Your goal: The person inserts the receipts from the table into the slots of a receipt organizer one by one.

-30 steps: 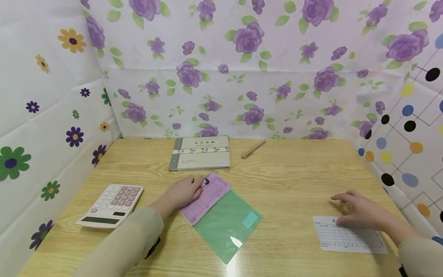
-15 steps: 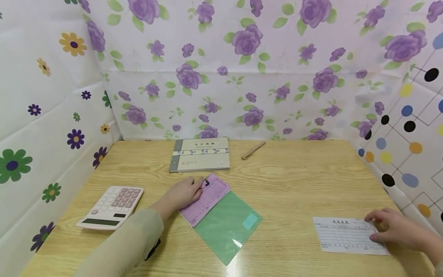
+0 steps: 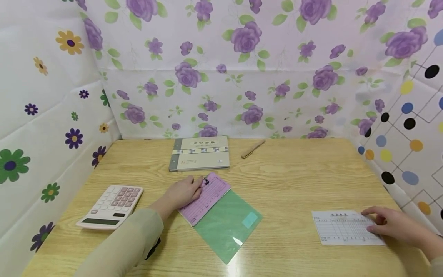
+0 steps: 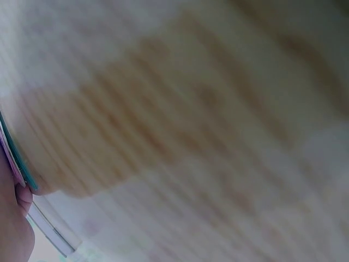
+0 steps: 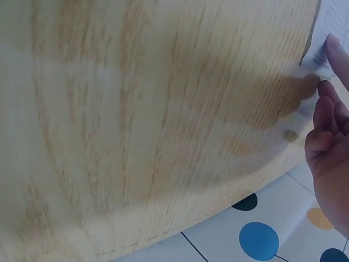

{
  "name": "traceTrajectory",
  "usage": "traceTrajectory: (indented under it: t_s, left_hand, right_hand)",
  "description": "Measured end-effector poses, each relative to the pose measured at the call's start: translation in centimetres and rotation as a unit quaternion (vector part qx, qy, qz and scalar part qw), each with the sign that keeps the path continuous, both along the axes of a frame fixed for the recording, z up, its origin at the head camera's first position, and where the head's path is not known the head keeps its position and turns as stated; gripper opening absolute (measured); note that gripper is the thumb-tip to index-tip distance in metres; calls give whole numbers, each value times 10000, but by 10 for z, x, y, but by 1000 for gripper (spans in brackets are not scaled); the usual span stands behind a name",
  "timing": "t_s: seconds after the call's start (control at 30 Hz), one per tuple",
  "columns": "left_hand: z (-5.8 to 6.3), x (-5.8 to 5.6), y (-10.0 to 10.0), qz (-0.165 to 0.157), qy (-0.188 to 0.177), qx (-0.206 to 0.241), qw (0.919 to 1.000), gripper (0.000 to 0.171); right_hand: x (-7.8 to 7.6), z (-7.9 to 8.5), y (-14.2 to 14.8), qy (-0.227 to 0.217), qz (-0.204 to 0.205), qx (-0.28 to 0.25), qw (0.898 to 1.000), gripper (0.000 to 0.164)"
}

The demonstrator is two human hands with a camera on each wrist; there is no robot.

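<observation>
On the left, my left hand grips the left side of a pink printed form pad, its fingertips beside a black binder clip. Beneath the pad lies a green plastic folder with a light-blue label. In the left wrist view, fingers meet the edges of pad and folder. My right hand pinches the right side of a white printed slip, thumb on its face. The right wrist view shows that thumb on the slip, other fingers curled near its edge.
A white and pink calculator lies left of my left forearm. Behind the pad is a grey-beige account book, with a tan pen to its right. Patterned cloth walls enclose the wooden table at the back and sides.
My right hand moved right from over the slip to its right side and took hold of it. The slip has since shifted slightly away from me. My left hand stays put.
</observation>
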State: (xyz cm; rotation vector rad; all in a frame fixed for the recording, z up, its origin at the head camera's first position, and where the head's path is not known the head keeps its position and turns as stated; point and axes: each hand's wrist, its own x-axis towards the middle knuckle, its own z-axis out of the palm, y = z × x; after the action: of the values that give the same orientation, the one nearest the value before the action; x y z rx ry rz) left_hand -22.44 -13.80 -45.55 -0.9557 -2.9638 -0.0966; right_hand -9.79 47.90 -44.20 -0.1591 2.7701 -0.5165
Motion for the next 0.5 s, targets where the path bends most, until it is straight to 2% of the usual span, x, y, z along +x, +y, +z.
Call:
traceTrajectory:
  t_s: [0.23, 0.4, 0.5]
  left_hand:
    - [1, 0, -1, 13, -15, 5, 10000, 49]
    - [1, 0, -1, 59, -54, -12, 10000, 50]
    - [-1, 0, -1, 30, -19, -28, 10000, 50]
  right_hand:
    - [0, -1, -2, -14, -47, -44, 10000, 48]
    - [0, 1, -7, -147, -204, -94, 9996, 49]
    - [1, 1, -8, -201, -375, -298, 9987, 51]
